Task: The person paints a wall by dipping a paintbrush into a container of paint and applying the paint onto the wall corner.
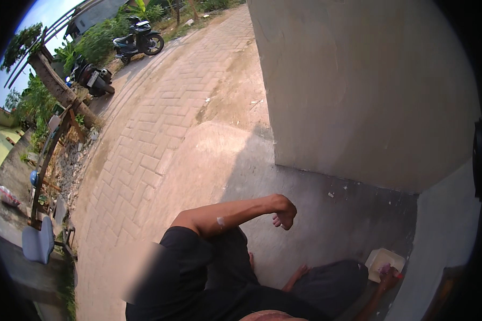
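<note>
My left arm stretches out over my raised knee, and my left hand (285,212) hangs from a bent wrist with its fingers curled in. A tiny pale spot shows at its fingertips, too small to name. At the lower right, my right hand (389,279) reaches to a shallow square cream-white container (378,259) on the floor. Its fingers are bent at the container's near side, by something pinkish-purple inside. A small red-orange bit shows beside the fingers; what they hold I cannot make out.
I sit on a grey concrete floor (316,238) beside a plastered wall (359,96). White specks lie along the wall's foot. A brick-paved lane (160,128) runs past on the left, with two parked motorbikes, one black scooter (138,40) farther off, and a tree trunk (56,80).
</note>
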Motion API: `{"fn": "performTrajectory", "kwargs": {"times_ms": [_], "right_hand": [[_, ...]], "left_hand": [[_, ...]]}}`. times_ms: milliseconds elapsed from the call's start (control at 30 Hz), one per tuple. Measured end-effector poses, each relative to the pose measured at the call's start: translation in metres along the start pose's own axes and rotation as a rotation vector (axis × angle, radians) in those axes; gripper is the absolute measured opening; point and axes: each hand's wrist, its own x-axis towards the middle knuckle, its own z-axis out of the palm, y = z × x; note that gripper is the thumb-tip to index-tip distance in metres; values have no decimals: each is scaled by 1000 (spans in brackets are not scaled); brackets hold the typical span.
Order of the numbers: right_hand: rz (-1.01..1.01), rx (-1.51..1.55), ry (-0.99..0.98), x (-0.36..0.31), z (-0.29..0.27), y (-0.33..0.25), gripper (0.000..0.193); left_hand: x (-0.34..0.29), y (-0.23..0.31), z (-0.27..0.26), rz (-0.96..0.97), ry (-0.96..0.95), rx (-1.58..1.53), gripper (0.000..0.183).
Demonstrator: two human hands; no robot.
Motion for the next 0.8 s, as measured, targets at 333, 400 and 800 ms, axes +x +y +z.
{"fn": "performTrajectory", "kwargs": {"times_ms": [333,400,800], "right_hand": [[-421,-179,-286,-17,15,11,14],[-455,-261,-371,2,8,13,9],[-657,-863,-786,-33,7,-91,15]], "left_hand": [[-2,-2,0,-33,-36,5,42],[-2,-2,0,-33,-47,26,43],[6,-5,2,8,-25,13,42]]}}
